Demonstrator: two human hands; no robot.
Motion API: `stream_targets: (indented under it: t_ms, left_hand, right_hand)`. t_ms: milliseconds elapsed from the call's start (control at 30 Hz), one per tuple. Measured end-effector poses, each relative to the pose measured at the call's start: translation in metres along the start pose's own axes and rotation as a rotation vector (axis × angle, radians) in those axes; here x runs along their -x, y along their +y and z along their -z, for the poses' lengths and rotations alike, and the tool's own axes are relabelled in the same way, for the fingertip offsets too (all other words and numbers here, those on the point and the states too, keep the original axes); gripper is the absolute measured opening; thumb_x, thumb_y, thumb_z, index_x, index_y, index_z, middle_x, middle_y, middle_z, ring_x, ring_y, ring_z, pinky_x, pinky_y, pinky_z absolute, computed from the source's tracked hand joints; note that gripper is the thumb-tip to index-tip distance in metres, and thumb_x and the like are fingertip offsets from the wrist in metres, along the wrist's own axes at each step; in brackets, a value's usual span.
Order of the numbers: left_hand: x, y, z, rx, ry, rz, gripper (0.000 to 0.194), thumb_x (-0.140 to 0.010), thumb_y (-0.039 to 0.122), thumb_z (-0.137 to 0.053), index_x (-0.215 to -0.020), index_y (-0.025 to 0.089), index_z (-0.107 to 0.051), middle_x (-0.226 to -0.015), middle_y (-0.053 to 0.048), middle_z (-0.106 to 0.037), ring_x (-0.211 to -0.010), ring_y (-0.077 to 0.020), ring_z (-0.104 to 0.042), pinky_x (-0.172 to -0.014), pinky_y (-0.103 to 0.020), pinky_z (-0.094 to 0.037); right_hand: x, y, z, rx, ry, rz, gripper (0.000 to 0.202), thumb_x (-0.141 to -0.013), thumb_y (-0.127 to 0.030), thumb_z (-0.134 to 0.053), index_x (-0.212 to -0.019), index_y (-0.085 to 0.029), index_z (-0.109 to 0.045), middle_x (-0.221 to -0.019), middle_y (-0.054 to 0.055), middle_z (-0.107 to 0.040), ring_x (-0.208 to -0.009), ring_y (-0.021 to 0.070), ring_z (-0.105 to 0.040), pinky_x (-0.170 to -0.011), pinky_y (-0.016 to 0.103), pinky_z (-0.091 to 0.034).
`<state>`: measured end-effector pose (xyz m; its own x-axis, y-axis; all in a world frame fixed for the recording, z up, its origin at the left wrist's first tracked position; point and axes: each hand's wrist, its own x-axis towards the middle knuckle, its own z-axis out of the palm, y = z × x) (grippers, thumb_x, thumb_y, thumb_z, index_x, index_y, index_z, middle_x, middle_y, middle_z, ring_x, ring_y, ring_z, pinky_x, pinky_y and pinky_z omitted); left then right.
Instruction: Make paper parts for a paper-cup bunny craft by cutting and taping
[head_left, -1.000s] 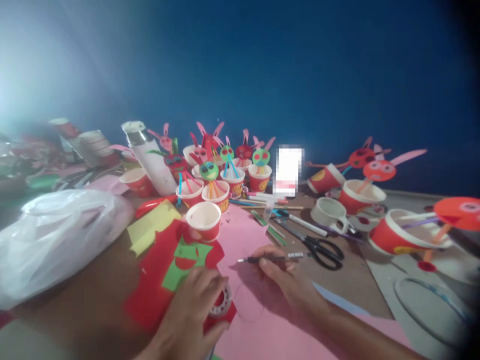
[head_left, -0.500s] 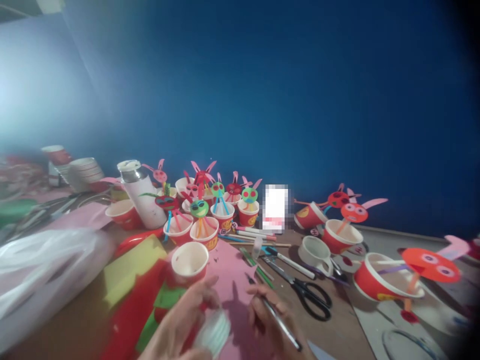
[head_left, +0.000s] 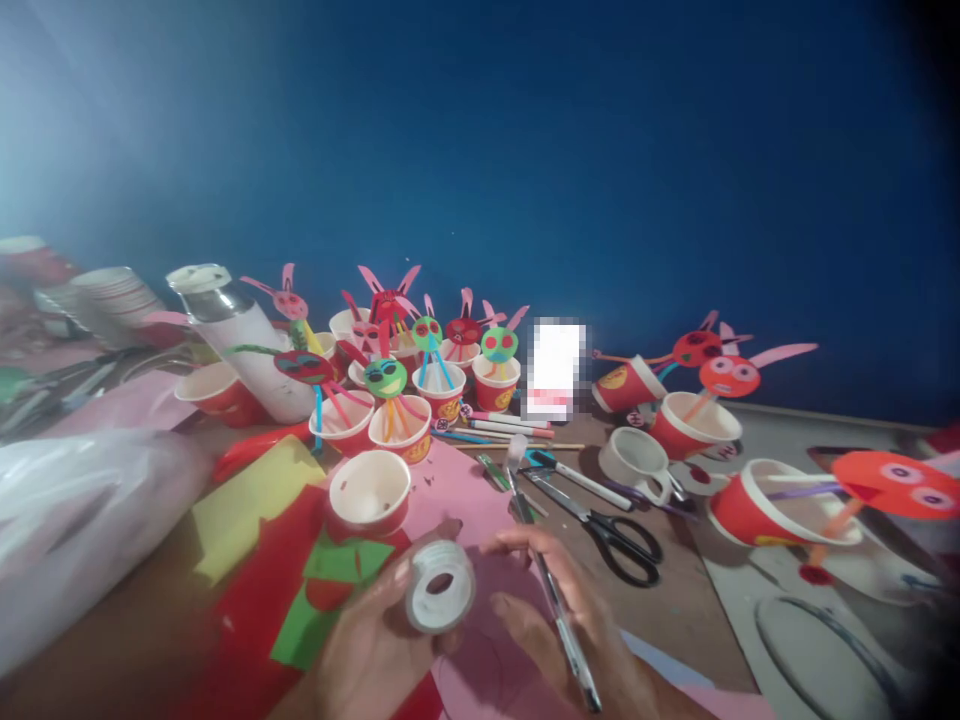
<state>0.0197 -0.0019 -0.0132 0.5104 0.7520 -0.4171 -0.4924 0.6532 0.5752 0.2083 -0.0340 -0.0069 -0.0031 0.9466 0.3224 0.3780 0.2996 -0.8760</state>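
Observation:
My left hand (head_left: 375, 630) grips a roll of clear tape (head_left: 417, 606), its hole turned up toward me. Across my right hand (head_left: 570, 620) runs a slim pen (head_left: 553, 585), held near the base of the index finger while thumb and index stay apart. Both hands hover over pink paper (head_left: 469, 500), on which a faint drawn curve shows. Just beyond the left hand stands a paper cup (head_left: 369, 492) with nothing in it. Green paper scraps (head_left: 300, 625) and a red sheet (head_left: 247, 600) lie beside that hand.
Black-handled scissors (head_left: 619, 545) and a cutter (head_left: 581, 480) lie to the right, near a white mug (head_left: 634, 462). Several paper cups with paper animal heads, one with a green head (head_left: 386, 378), stand at the back. A plastic bag (head_left: 90, 520) and a steel bottle (head_left: 247, 345) are at left.
The tape roll has been raised and turned so its hole shows. My right thumb and index have spread apart, with the pen still in the hand. The view has shifted slightly.

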Motion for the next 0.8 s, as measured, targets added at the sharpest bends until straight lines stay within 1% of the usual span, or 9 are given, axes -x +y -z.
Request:
stream_targets:
  t_ms: [133, 233, 300, 367, 467, 533, 667, 733, 800]
  left_hand:
    - [0.003, -0.005, -0.001, -0.165, -0.008, 0.009, 0.056, -0.074, 0.048, -0.057, -0.122, 0.019, -0.055, -0.100, -0.012, -0.062, -0.078, -0.0198, -0.058, -0.065, -0.031, -0.045]
    - [0.006, -0.004, -0.003, -0.162, -0.030, 0.015, 0.057, -0.068, 0.049, -0.065, -0.116, 0.019, -0.059, -0.100, -0.011, -0.063, -0.085, -0.0218, -0.060, -0.075, -0.034, -0.046]
    - [0.005, -0.002, -0.004, -0.148, -0.036, 0.000, 0.055, -0.065, 0.047, -0.069, -0.113, 0.020, -0.061, -0.104, -0.011, -0.063, -0.090, -0.0227, -0.060, -0.083, -0.036, -0.044]
    - [0.002, 0.002, -0.005, -0.176, -0.029, -0.031, 0.052, -0.067, 0.048, -0.067, -0.110, 0.019, -0.062, -0.103, -0.012, -0.064, -0.087, -0.0228, -0.061, -0.081, -0.037, -0.046]
    - [-0.005, 0.007, -0.001, -0.233, 0.004, -0.068, 0.044, -0.073, 0.050, -0.058, -0.102, 0.017, -0.065, -0.090, -0.013, -0.066, -0.074, -0.0216, -0.062, -0.065, -0.035, -0.048]
    - [-0.007, 0.008, 0.005, -0.254, 0.029, -0.109, 0.040, -0.074, 0.048, -0.056, -0.097, 0.016, -0.066, -0.092, -0.014, -0.067, -0.075, -0.0224, -0.062, -0.060, -0.033, -0.048]
    - [-0.002, 0.005, 0.014, -0.334, 0.126, -0.262, 0.035, -0.076, 0.043, -0.053, -0.098, 0.020, -0.067, -0.105, -0.012, -0.065, -0.091, -0.0268, -0.061, -0.068, -0.037, -0.050]
    - [0.001, 0.003, 0.018, -0.358, 0.146, -0.310, 0.033, -0.075, 0.041, -0.054, -0.098, 0.022, -0.067, -0.106, -0.011, -0.065, -0.099, -0.0287, -0.059, -0.074, -0.039, -0.050]
    - [0.001, 0.004, 0.021, -0.331, 0.149, -0.335, 0.030, -0.073, 0.041, -0.057, -0.094, 0.022, -0.068, -0.104, -0.011, -0.067, -0.102, -0.0305, -0.057, -0.074, -0.039, -0.050]
  right_hand:
    - [-0.005, -0.006, 0.004, -0.064, -0.090, -0.005, 0.037, -0.075, -0.027, -0.068, -0.109, -0.025, -0.055, -0.102, 0.004, -0.064, -0.092, 0.0210, -0.059, -0.084, 0.029, -0.045]
    - [-0.007, -0.008, 0.003, -0.090, -0.162, -0.019, 0.028, -0.076, -0.025, -0.066, -0.102, -0.024, -0.058, -0.096, 0.003, -0.064, -0.089, 0.0196, -0.060, -0.082, 0.028, -0.044]
    - [-0.007, -0.008, 0.002, -0.085, -0.171, -0.045, 0.020, -0.075, -0.024, -0.065, -0.094, -0.023, -0.059, -0.088, 0.002, -0.063, -0.081, 0.0184, -0.059, -0.077, 0.027, -0.044]
    - [-0.007, -0.006, -0.001, -0.121, -0.144, -0.124, 0.017, -0.074, -0.024, -0.065, -0.089, -0.022, -0.058, -0.080, 0.000, -0.061, -0.074, 0.0171, -0.057, -0.070, 0.026, -0.044]
    - [-0.007, -0.004, -0.003, -0.285, -0.072, -0.300, 0.022, -0.073, -0.027, -0.066, -0.089, -0.023, -0.053, -0.074, -0.001, -0.056, -0.068, 0.0158, -0.054, -0.063, 0.025, -0.043]
    - [-0.007, -0.003, -0.004, -0.366, -0.025, -0.342, 0.024, -0.074, -0.029, -0.065, -0.092, -0.023, -0.050, -0.073, -0.002, -0.054, -0.067, 0.0150, -0.053, -0.062, 0.025, -0.043]
    - [-0.007, 0.002, -0.013, -0.507, 0.112, -0.330, 0.025, -0.073, -0.033, -0.067, -0.088, -0.022, -0.050, -0.071, -0.003, -0.052, -0.062, 0.0126, -0.049, -0.057, 0.023, -0.040]
    - [-0.007, 0.007, -0.020, -0.615, 0.155, -0.360, 0.029, -0.069, -0.034, -0.071, -0.085, -0.022, -0.049, -0.068, -0.003, -0.051, -0.060, 0.0118, -0.049, -0.054, 0.022, -0.038]
    - [-0.007, 0.013, -0.027, -0.671, 0.197, -0.351, 0.033, -0.065, -0.032, -0.075, -0.081, -0.022, -0.048, -0.065, -0.005, -0.051, -0.058, 0.0108, -0.050, -0.055, 0.022, -0.039]
